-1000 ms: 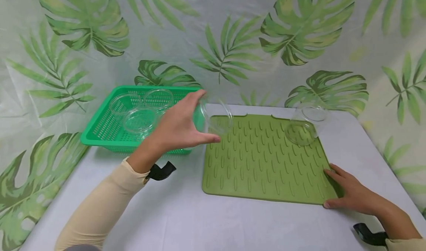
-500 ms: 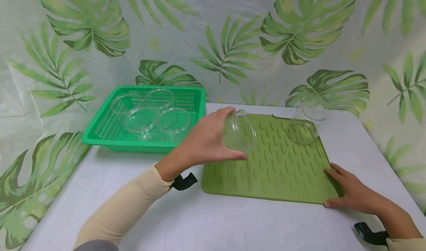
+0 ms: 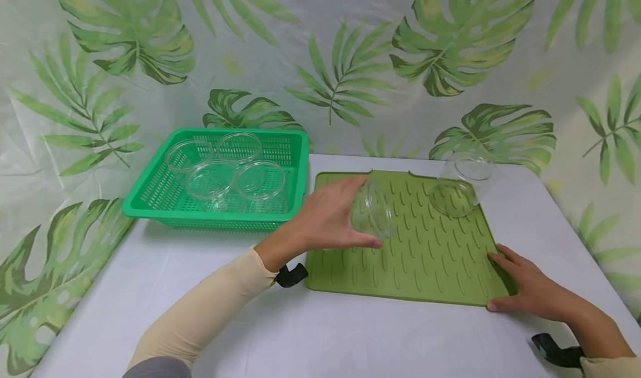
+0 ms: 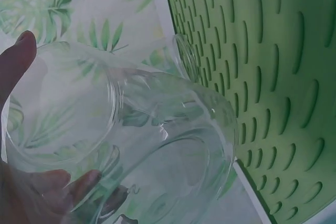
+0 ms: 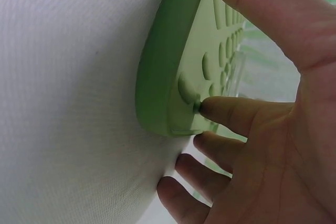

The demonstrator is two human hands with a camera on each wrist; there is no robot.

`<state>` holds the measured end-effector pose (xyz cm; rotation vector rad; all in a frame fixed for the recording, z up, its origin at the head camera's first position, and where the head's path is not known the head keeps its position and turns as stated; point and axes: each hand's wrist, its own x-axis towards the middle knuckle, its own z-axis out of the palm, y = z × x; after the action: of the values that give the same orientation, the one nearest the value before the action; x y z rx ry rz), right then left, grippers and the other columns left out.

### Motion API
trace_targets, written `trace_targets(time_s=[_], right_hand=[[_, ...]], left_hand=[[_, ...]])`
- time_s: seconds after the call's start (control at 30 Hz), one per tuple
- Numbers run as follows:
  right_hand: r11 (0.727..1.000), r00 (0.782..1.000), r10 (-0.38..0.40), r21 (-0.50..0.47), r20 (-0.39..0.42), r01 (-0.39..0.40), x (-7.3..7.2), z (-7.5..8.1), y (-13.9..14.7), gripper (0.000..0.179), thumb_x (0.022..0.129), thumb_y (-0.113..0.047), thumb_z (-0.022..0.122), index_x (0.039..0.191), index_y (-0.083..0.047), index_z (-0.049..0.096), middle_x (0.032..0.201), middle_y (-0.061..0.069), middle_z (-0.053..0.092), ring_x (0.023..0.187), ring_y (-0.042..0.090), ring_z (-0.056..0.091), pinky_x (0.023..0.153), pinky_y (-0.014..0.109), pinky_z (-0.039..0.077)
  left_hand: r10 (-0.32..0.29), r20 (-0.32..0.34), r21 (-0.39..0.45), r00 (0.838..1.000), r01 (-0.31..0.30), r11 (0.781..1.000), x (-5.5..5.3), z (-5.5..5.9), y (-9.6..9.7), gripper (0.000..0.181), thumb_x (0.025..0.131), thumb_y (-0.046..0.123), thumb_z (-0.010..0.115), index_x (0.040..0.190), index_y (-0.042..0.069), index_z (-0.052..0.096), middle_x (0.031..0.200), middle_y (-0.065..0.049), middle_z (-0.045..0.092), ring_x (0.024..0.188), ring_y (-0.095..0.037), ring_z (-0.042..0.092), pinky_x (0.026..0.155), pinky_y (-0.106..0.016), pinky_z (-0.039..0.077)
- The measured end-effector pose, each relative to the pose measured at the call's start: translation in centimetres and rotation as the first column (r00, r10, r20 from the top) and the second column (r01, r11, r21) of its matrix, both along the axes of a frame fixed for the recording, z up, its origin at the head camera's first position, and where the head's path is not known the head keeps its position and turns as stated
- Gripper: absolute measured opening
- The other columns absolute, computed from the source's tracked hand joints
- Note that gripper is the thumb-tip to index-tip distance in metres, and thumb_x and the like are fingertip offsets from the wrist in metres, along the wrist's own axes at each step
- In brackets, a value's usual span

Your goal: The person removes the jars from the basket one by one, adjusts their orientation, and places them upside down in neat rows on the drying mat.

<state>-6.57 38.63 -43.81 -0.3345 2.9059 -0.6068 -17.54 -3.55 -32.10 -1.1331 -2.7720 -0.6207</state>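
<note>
My left hand [image 3: 333,214] holds a clear cup [image 3: 373,211] tipped on its side over the left half of a green ridged mat [image 3: 420,255]. In the left wrist view the thumb and fingers lie round the see-through cup [image 4: 173,114]. Another clear cup [image 3: 453,191] stands on the mat's back right corner, its wider end down. My right hand [image 3: 533,289] touches the mat's front right corner. Thumb and index finger meet the mat [image 5: 191,77] on two sides of that corner in the right wrist view, the other fingers spread beside it.
A green slotted basket [image 3: 145,214] with several clear cups [image 3: 260,180] stands at the back left. The white-covered table [image 3: 325,339] runs up to a leaf-print backdrop [image 3: 350,60].
My left hand has carried the clear cup from beside the basket to the right and forward, over the mat. The right hand and the standing cup have stayed put.
</note>
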Motion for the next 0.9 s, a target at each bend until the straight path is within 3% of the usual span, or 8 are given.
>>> trace_targets(time_s=[0.27, 0.53, 0.9], right_hand=[[1.000, 1.000, -0.004, -0.001, 0.023, 0.004, 0.0, 0.4, -0.4, 0.101, 0.070, -0.027, 0.088, 0.144, 0.016, 0.034, 0.149, 0.041, 0.023, 0.129, 0.065, 0.027, 0.094, 0.072, 0.031], [0.997, 0.999, -0.027, 0.072, 0.028, 0.025, -0.3, 1.3, -0.6, 0.087, 0.086, -0.037, 0.074, 0.145, 0.013, 0.034, 0.148, 0.043, 0.026, 0.127, 0.066, 0.031, 0.091, 0.076, 0.033], [0.993, 0.998, -0.009, 0.119, 0.068, 0.001, -0.5, 1.7, -0.3, 0.093, 0.080, -0.034, 0.080, 0.144, 0.016, 0.033, 0.145, 0.043, 0.029, 0.124, 0.065, 0.036, 0.092, 0.073, 0.039]], left_hand=[[0.001, -0.014, -0.011, 1.000, -0.002, 1.000, -0.1, -0.3, -0.2, 0.115, 0.067, 0.073, 0.076, 0.155, 0.015, 0.029, 0.154, -0.003, 0.045, 0.139, -0.021, 0.048, 0.107, -0.043, 0.048], [0.005, -0.012, -0.006, 1.000, -0.005, 1.000, -0.2, -0.4, 0.0, 0.115, 0.067, 0.073, 0.076, 0.154, 0.015, 0.031, 0.152, -0.002, 0.046, 0.137, -0.021, 0.050, 0.107, -0.041, 0.047], [0.004, 0.004, 0.016, 1.000, -0.004, 1.000, -0.4, -0.6, -0.2, 0.115, 0.067, 0.071, 0.077, 0.154, 0.012, 0.030, 0.153, -0.003, 0.045, 0.139, -0.021, 0.047, 0.110, -0.043, 0.045]])
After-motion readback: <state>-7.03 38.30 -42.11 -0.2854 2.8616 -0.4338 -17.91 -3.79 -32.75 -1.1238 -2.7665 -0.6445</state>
